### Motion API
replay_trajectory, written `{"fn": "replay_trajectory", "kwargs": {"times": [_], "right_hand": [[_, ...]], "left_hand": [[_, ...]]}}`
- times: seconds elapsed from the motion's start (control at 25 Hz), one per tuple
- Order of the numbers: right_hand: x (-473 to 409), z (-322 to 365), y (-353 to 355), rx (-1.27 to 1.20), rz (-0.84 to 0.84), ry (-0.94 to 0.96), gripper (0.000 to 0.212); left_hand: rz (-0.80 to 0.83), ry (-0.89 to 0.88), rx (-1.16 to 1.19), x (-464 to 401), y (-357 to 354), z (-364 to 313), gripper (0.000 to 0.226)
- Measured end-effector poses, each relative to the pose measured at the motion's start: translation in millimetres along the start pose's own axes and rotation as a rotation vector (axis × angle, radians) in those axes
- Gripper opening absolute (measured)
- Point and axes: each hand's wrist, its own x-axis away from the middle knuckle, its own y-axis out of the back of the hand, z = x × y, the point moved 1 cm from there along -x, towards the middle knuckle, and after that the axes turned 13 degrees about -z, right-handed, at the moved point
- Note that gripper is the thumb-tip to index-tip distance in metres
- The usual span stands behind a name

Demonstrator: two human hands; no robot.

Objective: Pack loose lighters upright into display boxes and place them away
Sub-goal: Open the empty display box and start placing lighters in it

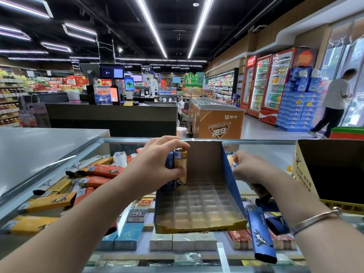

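we judge the gold lighter [180, 166] light, rigid, slick; our left hand [157, 164] curls round its body at the display box [199, 194] back-left corner, right hand [250, 166] pinching another.

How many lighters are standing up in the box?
2, maybe more hidden: a gold lighter and a dark blue lighter beside it, both held by the left hand in the display box's back-left corner.

I see a display box [199, 198] with blue side walls, a brown back and a yellow front lip. A gold lighter [180, 166] carries black print; another lighter [261, 234] is blue with black print. The loose pile [78, 180] mixes orange and yellow.
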Motion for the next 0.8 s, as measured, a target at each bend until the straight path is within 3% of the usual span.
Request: {"fn": "replay_trajectory", "kwargs": {"times": [0.08, 0.24, 0.36, 0.6, 0.8], "right_hand": [[-3, 1, 2, -0.192, -0.072, -0.026, 0.023], [-2, 2, 24, -0.865, -0.277, -0.191, 0.020], [13, 21, 37, -1.257, -0.174, -0.151, 0.017], [52, 64, 26, -1.283, 0.195, 0.179, 0.011], [57, 69, 21, -1.213, 0.153, 0.303, 0.019]], "left_hand": [[0.015, 0.014, 0.000, -1, 1, 0, 0.051], [0.045, 0.018, -0.002, -1, 4, 0, 0.053], [0.046, 0.030, 0.019, -1, 4, -2, 0.047], [-0.068, 0.106, 0.251, -4, 10, -11, 0.040], [-0.071, 0.105, 0.389, -4, 12, -16, 0.025]]}}
